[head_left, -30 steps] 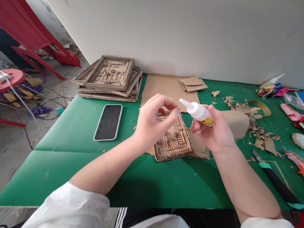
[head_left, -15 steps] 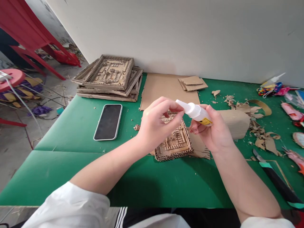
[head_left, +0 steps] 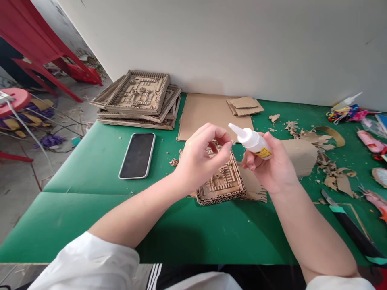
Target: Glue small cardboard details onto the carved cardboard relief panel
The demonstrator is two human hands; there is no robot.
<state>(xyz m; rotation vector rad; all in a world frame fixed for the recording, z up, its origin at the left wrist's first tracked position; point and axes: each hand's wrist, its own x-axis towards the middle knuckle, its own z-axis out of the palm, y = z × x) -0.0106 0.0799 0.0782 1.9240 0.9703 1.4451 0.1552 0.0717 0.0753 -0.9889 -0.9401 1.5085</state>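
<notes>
My right hand (head_left: 273, 163) is wrapped round a white glue bottle (head_left: 253, 141) with a yellow label, its nozzle tilted up to the left. My left hand (head_left: 202, 155) hovers left of the nozzle, thumb and forefinger pinched together. A tiny bit shows at those fingertips, too small to name. Beneath both hands lies a small framed cardboard relief (head_left: 222, 183) with corrugated edges, partly hidden by my left hand. A strip of torn cardboard (head_left: 255, 187) sticks out under its right side.
A stack of larger cardboard reliefs (head_left: 142, 94) stands back left, with a phone (head_left: 137, 156) in front. Behind my hands lies a flat cardboard sheet (head_left: 205, 110). Cardboard scraps (head_left: 338, 177) and a utility knife (head_left: 353, 227) are on the right. A wall (head_left: 223, 48) rises behind the table.
The glue bottle's nozzle has moved slightly right, away from my left fingertips, leaving a small gap. My left hand stays pinched in nearly the same place.
</notes>
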